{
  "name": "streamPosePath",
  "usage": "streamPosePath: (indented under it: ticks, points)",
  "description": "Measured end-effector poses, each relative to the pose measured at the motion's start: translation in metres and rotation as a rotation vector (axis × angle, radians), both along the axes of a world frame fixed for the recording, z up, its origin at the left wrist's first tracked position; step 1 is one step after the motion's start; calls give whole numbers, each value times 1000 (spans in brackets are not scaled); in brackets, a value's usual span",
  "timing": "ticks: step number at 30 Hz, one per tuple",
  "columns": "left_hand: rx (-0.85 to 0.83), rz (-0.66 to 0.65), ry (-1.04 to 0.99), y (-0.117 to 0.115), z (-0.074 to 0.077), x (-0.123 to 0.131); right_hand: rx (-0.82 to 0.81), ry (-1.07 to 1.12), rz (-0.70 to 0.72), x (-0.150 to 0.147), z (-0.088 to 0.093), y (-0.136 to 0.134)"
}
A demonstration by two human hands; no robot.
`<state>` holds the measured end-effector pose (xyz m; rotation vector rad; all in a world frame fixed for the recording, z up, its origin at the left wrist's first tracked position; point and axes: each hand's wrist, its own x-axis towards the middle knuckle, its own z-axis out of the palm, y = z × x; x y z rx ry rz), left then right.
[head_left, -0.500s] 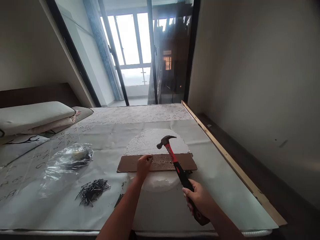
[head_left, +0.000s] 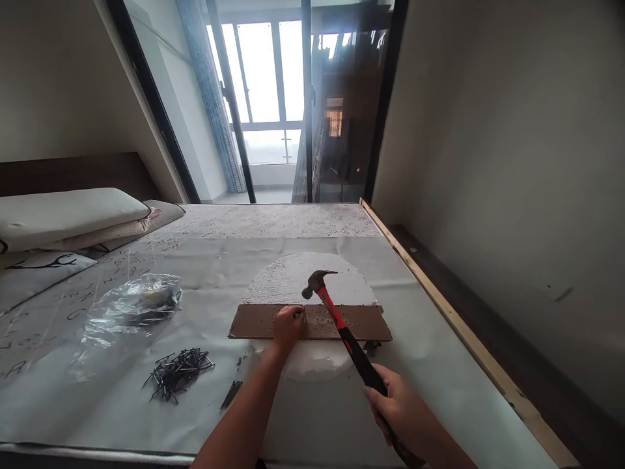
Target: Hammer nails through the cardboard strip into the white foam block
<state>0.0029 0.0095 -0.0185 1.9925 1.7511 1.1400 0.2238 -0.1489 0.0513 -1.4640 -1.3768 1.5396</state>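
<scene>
My right hand [head_left: 390,400] grips the black lower handle of a claw hammer [head_left: 336,319] with a red neck. The hammer's dark head hangs over the far edge of a brown board [head_left: 361,321], up and right of my left fingers. On the board, my left hand [head_left: 288,326] is closed in a pinch. A small dark tip shows at its fingers, probably a nail, but too small to be sure. Many small holes and crumbs mark the board around it. Under the board lies a round white foam slab [head_left: 303,277].
A heap of dark nails [head_left: 180,372] lies at the left, with a smaller bunch of nails [head_left: 231,395] by my left forearm. Behind them is a clear plastic bag [head_left: 131,303]. Folded bedding [head_left: 73,215] sits far left. A wooden rail [head_left: 454,316] edges the right side.
My left hand has shifted slightly right along the board, still pinched. The hammer head has moved slightly left and lower, and my right hand lower. The whole view has shifted a little.
</scene>
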Motion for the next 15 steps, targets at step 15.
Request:
streamPosePath:
  ticks: [15]
  points:
    - [-8, -20, 35, -6, 2, 3, 237, -370, 122, 15, 10, -13]
